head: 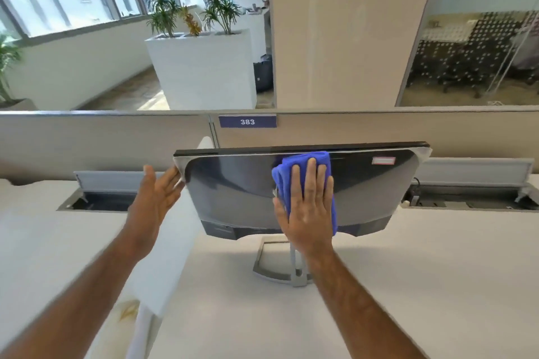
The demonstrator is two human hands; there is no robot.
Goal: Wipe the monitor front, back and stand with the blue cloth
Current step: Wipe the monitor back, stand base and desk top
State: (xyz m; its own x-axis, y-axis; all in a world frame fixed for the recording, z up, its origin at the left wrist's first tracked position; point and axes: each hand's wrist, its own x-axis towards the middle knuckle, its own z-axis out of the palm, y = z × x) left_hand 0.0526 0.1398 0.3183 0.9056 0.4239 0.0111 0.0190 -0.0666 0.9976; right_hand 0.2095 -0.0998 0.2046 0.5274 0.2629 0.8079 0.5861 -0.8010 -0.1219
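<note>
A: Right hand [306,213]?
B: Flat, fingers straight, pressing folded blue microfibre cloth [303,159] on glossy grey monitor back [233,183], upper middle.
A: Left hand [157,195]?
B: Open palm, fingertips touching monitor's left edge. Silver metal stand [262,265] on white desk [408,271].

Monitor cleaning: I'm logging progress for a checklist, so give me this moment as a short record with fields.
side facing person: back of the monitor, grey
right hand: flat, pressing the blue cloth against the back, upper middle
left hand: open, fingers at the monitor's left edge
stand: rests on the white desk, under the monitor
behind: partition label reading 383
</note>
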